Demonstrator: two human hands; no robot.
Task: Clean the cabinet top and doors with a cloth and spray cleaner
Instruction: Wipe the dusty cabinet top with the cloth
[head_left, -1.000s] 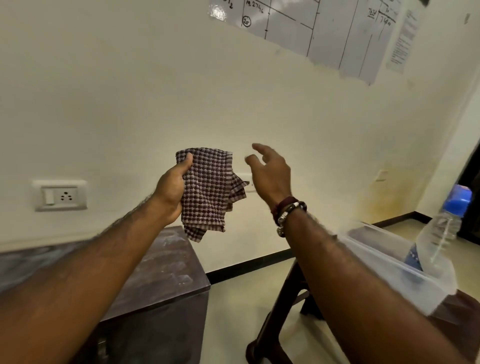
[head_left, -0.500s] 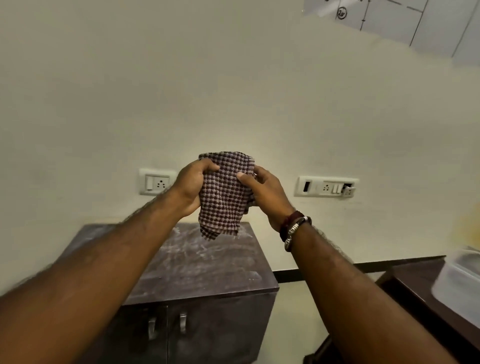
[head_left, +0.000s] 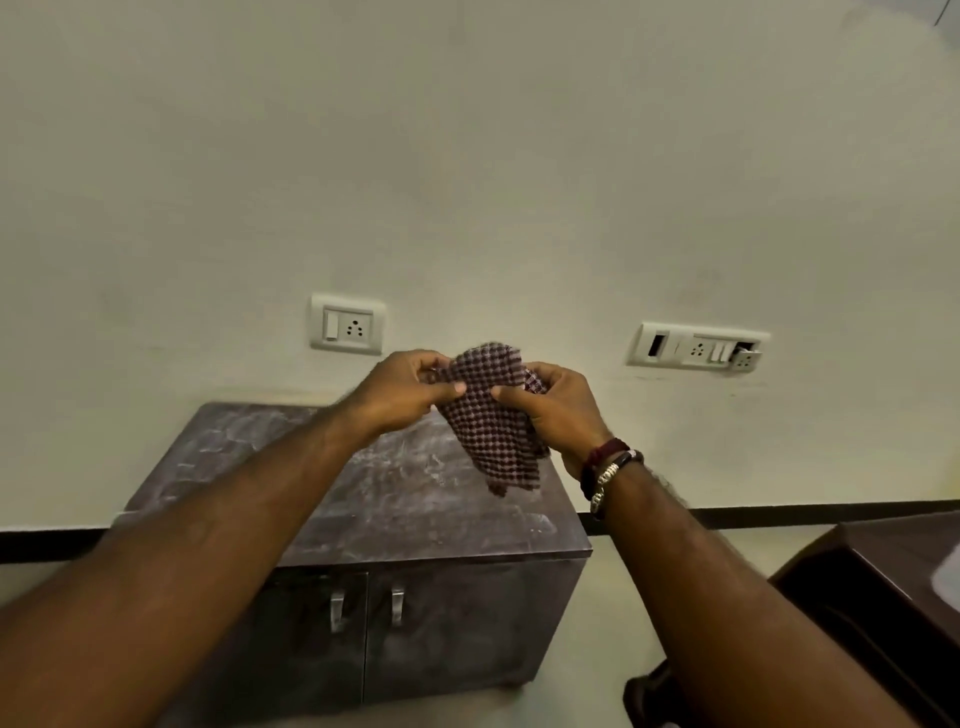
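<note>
Two bare forearms reach forward from the bottom corners toward the centre of the view. The left hand (head_left: 402, 395) and the right hand (head_left: 558, 410) both grasp a maroon-and-white checked cloth (head_left: 491, 421), thumbs pressed on its near face and fingers curled behind it. The cloth is held in the air above the cabinet, bunched at the top with its lower end hanging free. The right wrist wears dark and silver bracelets (head_left: 608, 475).

Below the hands, at 6 o'clock, stands a low dark cabinet (head_left: 415, 587) against a cream wall (head_left: 467, 156). Its top (head_left: 395, 493) is streaked with pale dust. Its two doors are closed, with two metal handles (head_left: 366, 605) side by side at the centre.

On the wall, a white socket (head_left: 347, 323) sits at 11 o'clock from the cloth, and a wider switch panel (head_left: 696, 345) at 2 o'clock. A dark table edge (head_left: 883, 571) shows at 4 o'clock.
</note>
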